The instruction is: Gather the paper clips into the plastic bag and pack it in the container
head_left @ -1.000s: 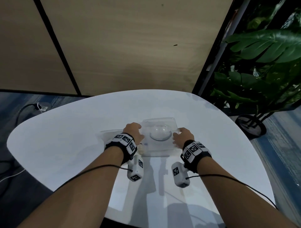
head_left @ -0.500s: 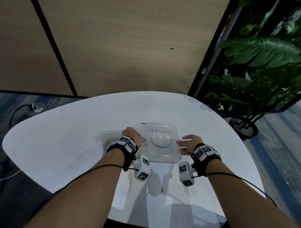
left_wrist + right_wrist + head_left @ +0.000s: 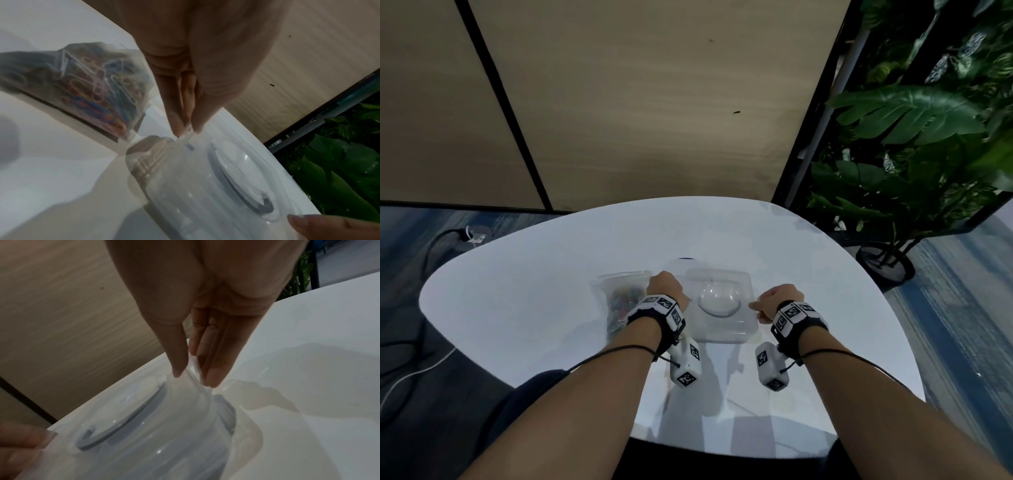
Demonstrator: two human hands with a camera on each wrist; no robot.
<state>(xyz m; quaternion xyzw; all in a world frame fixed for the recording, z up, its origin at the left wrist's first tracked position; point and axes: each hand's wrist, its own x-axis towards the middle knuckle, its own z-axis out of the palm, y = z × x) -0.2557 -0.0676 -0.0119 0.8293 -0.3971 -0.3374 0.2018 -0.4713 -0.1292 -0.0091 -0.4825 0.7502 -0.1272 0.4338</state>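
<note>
Clear container (image 3: 722, 308) has both side edges pinched: left hand (image 3: 664, 286), right hand (image 3: 779, 301); bag (image 3: 619, 298) just beside.

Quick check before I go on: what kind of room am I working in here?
Probably an office or lounge corner, not a workshop: a rounded white table, wood-look wall panels behind it, a large potted plant to the right, and blue patterned flooring.

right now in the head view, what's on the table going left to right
plastic bag of paper clips → left hand → clear container → right hand
</note>
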